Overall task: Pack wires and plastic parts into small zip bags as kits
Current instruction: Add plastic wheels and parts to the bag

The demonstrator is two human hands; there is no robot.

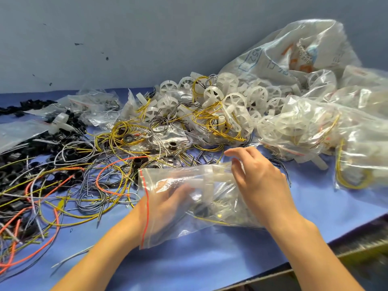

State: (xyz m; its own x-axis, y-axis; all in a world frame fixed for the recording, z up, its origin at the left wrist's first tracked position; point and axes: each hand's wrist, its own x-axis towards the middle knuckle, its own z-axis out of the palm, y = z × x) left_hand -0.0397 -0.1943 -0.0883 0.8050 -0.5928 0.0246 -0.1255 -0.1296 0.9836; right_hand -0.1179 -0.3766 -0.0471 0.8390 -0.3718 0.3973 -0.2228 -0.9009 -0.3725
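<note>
A small clear zip bag [180,219] with a red seal line lies open towards the left, near the table's front. My left hand [168,204] is inside the bag, seen through the plastic. My right hand [258,177] presses on the bag's far end, fingers around a white plastic part [218,177] inside it. A yellow wire and dark pieces also show in the bag. Loose wires [90,177] in yellow, orange, grey and black sprawl to the left. White plastic wheels [235,101] are heaped behind.
Filled zip bags [315,131] pile up at the right, with a large printed plastic sack [294,53] behind them. Black plastic parts [12,160] and more bags lie at the far left. The blue table's front edge [315,253] runs diagonally at the lower right.
</note>
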